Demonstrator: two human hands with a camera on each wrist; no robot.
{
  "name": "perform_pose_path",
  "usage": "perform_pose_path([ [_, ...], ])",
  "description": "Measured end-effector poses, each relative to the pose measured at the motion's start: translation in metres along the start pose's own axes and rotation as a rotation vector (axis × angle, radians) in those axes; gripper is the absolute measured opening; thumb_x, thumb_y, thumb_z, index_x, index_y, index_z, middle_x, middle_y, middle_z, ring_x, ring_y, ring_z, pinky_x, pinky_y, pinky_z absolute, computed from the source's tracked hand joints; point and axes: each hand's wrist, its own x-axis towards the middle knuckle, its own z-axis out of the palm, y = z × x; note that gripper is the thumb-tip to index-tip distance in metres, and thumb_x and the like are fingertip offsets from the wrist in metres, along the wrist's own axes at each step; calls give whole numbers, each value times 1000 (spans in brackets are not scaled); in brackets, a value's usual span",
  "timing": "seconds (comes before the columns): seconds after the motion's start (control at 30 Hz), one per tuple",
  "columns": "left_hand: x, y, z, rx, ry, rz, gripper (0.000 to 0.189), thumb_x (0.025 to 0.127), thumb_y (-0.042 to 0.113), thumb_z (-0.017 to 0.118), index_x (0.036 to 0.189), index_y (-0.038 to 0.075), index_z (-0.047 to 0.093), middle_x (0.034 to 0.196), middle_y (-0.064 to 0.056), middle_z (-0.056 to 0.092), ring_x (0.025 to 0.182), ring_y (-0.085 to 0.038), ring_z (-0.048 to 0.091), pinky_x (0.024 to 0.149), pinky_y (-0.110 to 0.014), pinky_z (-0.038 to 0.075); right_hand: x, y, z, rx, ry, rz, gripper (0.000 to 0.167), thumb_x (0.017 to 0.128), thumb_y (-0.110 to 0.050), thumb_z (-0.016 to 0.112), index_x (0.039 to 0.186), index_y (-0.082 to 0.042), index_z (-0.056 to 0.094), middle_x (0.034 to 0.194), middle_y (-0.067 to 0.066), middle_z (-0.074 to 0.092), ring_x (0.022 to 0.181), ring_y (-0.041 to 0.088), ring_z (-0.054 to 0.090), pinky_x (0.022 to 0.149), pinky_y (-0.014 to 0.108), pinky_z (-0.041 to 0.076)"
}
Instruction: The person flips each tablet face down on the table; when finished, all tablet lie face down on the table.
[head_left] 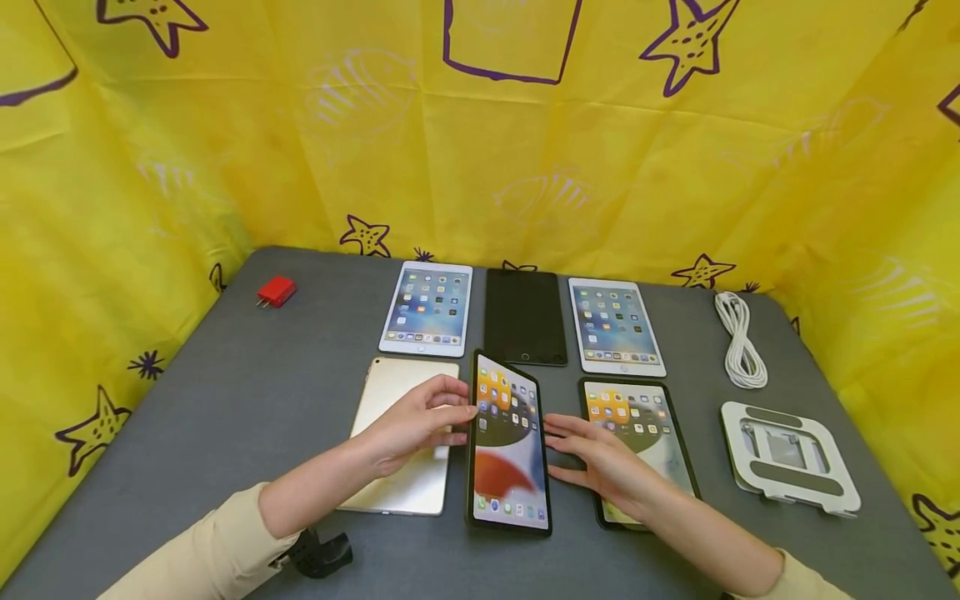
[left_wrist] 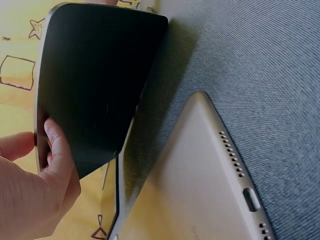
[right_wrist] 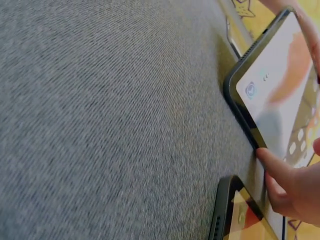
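Note:
In the head view a dark-framed tablet (head_left: 510,471) with a lit home screen stands tilted at mid-table, its left side raised. My left hand (head_left: 420,421) pinches that raised edge between thumb and fingers; the left wrist view shows the tablet's dark back (left_wrist: 100,75). At the opposite edge, low near the table, the extended fingers of my right hand (head_left: 603,458) touch the tablet. Under my left hand lies a gold tablet (head_left: 405,492), back up. Partly covered by my right hand and forearm is another dark-framed lit tablet (head_left: 652,433).
Behind lie a white tablet (head_left: 427,304), a black tablet with its screen dark (head_left: 525,317) and a second white tablet (head_left: 617,325). A red charger plug (head_left: 277,291) sits far left. On the right are a coiled white cable (head_left: 738,342) and a folded stand (head_left: 795,483). Yellow cloth (head_left: 465,150) surrounds the table.

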Motion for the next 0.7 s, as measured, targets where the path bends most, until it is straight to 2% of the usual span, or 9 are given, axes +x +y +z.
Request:
perform_pose_path([
  [0.23,-3,5,3,-1,15,40,34,91,5,64,118,-5,46,104,-11,56,87,-19,60,81,-39,56,3,3,9,11,-16,-19,61,97,-8,50,148,10,23,155,26,20,140,40,24,103,46,42],
  [0.47,-3,10,8,16,37,120,37,90,7,66,119,-5,46,104,-11,56,86,-17,61,78,-39,57,7,6,18,14,-16,-35,62,96,-8,52,148,11,24,152,26,27,131,29,38,102,44,43],
  [0.57,-3,12,11,19,47,130,38,89,6,67,120,-4,48,106,-12,55,86,-17,62,78,-40,57,8,7,21,20,-11,-30,62,95,-8,52,147,11,25,149,26,30,127,26,41,102,44,44],
  [0.7,-3,15,13,15,47,134,38,89,5,68,121,-2,48,109,-13,55,87,-18,64,77,-43,57,10,8,25,25,-28,-25,62,95,-8,51,148,10,23,150,25,29,128,27,38,102,45,44],
])
